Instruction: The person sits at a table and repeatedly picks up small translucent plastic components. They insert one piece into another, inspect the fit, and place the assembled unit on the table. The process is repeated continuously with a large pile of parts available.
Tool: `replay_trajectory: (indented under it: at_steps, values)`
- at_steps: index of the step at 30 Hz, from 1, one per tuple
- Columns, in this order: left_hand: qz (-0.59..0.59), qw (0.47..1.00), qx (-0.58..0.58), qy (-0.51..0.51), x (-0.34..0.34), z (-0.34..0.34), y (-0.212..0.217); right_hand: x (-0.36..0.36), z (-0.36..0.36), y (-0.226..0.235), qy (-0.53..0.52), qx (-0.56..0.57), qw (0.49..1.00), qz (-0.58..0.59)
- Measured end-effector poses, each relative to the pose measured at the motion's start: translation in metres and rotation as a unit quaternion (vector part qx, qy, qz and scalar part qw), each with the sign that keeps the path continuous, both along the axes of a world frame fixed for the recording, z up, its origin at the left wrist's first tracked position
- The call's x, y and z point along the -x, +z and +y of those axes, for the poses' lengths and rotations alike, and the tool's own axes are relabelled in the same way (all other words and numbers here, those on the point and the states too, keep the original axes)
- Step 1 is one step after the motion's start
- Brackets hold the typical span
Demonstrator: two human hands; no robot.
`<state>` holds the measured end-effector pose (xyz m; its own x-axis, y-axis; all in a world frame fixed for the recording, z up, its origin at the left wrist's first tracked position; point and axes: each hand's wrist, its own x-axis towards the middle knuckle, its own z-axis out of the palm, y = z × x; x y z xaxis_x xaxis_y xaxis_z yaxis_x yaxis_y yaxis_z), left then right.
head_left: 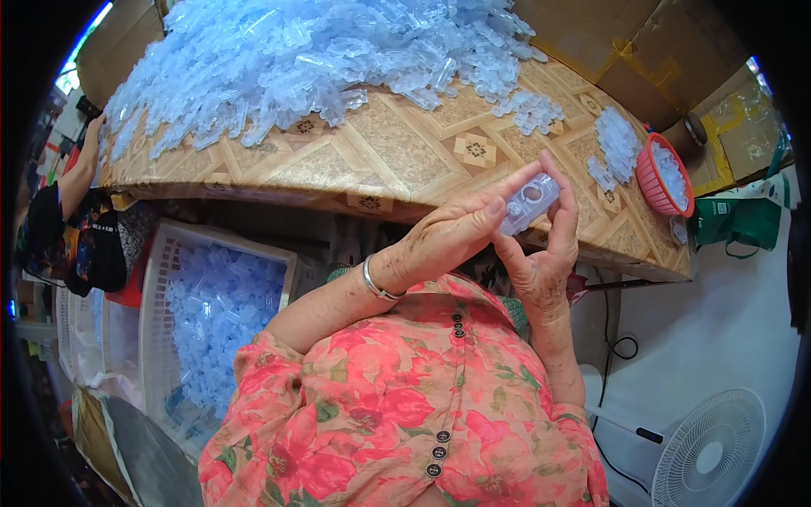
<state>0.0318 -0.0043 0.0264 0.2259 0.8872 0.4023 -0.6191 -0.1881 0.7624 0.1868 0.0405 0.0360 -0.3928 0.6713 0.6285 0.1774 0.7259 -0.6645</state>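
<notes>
Held piece (525, 209): clear plastic, glossy
Piled pieces (296, 68): translucent plastic, glossy
Tabletop (405, 139): wood-patterned, smooth, slight sheen
Bangle (370, 279): polished metal
Blouse (380, 397): printed cloth, matt
Carton (688, 46): matt cardboard, glossy tape (627, 52)
Ribbed basket (655, 182): semi-gloss plastic

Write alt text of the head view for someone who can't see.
A person's left hand and right hand hold a clear plastic piece beside a patterned table heaped with clear pieces; a white crate of similar pieces sits at left, a red basket at right.
</notes>
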Motion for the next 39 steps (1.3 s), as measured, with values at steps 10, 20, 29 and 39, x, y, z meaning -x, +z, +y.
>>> replay_trajectory:
  at_steps: [10,20,29,39]
  values:
    - [-0.051,0.997,0.048,-0.017,0.000,-0.006,0.009,0.000,0.002,-0.013,0.044,0.013,0.998,0.038]
    - [0.021,0.999,0.024,0.036,-0.001,-0.004,0.005,-0.004,0.005,-0.011,0.004,-0.036,0.999,-0.012]
    - [0.078,0.994,0.014,0.081,-0.002,-0.005,0.005,-0.005,0.005,-0.008,-0.001,-0.013,0.999,-0.035]
    - [0.080,0.991,-0.003,0.109,-0.011,-0.011,0.008,0.001,0.001,-0.012,-0.020,-0.074,0.997,0.004]
